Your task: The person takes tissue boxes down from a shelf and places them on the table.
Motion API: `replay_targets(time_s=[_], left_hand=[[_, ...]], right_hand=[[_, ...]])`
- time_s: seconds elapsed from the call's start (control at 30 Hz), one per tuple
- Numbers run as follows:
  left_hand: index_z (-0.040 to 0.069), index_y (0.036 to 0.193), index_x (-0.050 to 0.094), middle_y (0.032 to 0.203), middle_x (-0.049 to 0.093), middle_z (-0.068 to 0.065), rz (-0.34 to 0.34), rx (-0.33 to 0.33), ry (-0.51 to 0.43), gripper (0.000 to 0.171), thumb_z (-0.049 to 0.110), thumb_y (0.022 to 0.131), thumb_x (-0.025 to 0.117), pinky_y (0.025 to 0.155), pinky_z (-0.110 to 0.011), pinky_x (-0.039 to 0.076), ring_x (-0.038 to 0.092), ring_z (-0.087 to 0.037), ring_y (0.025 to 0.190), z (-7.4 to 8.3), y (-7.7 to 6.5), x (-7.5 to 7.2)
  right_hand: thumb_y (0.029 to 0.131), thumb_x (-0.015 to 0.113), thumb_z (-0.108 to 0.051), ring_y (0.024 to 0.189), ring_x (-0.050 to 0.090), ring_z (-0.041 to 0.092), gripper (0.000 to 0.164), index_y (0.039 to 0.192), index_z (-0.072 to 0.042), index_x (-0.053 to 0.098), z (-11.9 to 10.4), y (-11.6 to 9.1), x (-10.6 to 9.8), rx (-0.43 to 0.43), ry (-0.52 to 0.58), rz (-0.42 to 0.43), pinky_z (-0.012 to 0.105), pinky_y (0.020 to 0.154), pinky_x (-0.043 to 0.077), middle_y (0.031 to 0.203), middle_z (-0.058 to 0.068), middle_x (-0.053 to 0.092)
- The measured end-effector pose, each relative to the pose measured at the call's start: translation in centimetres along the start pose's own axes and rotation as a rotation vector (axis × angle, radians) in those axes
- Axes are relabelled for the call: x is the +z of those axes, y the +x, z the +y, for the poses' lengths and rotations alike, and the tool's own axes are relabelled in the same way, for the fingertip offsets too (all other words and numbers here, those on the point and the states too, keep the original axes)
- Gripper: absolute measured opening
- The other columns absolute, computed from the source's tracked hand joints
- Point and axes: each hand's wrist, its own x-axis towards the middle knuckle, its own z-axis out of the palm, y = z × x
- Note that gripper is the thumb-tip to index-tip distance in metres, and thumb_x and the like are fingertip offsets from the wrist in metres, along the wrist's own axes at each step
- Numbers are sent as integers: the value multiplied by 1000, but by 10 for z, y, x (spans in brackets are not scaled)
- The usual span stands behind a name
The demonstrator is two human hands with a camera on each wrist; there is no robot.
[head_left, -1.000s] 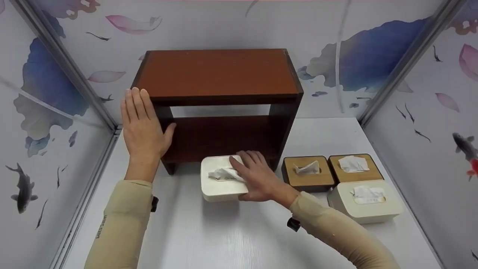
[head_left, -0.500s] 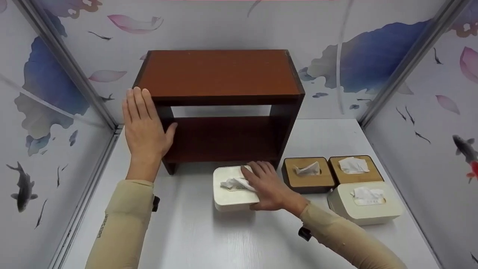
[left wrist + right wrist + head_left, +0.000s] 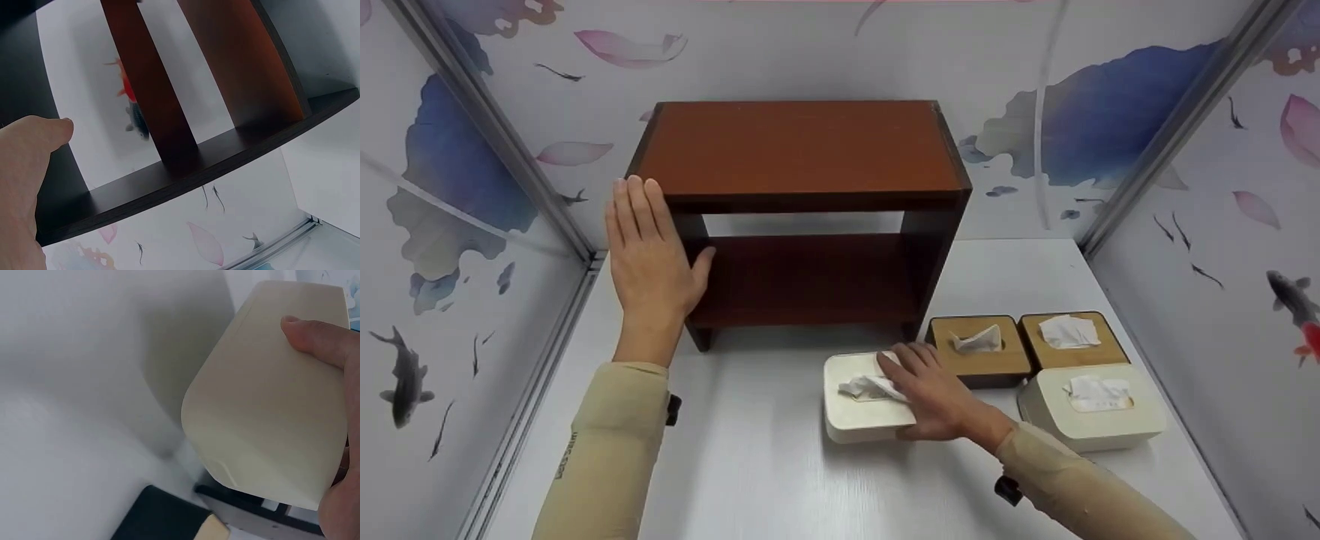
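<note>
In the head view a white tissue box (image 3: 851, 412), a tissue poking from its top slot, is in my right hand (image 3: 937, 397). The fingers and thumb grip its right end. The right wrist view shows the thumb on the side of the tissue box (image 3: 264, 399), with a shadow on the table beneath. My left hand (image 3: 649, 262) lies with straight fingers along the left upright of a reddish-brown wooden shelf (image 3: 802, 146). Its thumb reaches past the front edge, and in the left wrist view the thumb (image 3: 56, 132) is beside the dark panel.
To the right on the white table (image 3: 765, 487) stand two wood-topped tissue boxes (image 3: 979, 360) (image 3: 1099, 352) and a cream tissue box (image 3: 1087, 424). Patterned wall panels (image 3: 780, 52) enclose the back and sides.
My right hand has carried the white tissue box rightward and nearer to me, away from the front of the shelf. The left hand has stayed on the shelf's side.
</note>
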Motion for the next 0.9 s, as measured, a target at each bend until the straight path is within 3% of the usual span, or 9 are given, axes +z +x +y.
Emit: replay_targets(time_s=[0.27,0.63,0.9], left_hand=[[2,153,-16,162,-9,-22,14,-4,-24,110,55,91,58,125,-47,1,-8,-37,152,1,0,1],[1,154,-13,162,-6,-22,32,0,-33,110,54,90,60,125,-47,2,-6,-37,152,1,-1,1],[1,153,-16,162,-9,-22,7,-4,-18,110,56,91,57,125,-47,0,-9,-37,152,0,0,1]], right_hand=[[52,89,-52,131,41,42,116,148,-11,39,9,-28,3,55,32,-29,59,105,41,144,18,44],[53,88,-52,133,40,38,116,150,-14,38,23,-55,3,82,47,-51,60,105,38,145,16,43],[52,90,-53,130,42,44,118,149,-10,39,38,-77,0,69,35,-52,62,107,32,144,23,44]])
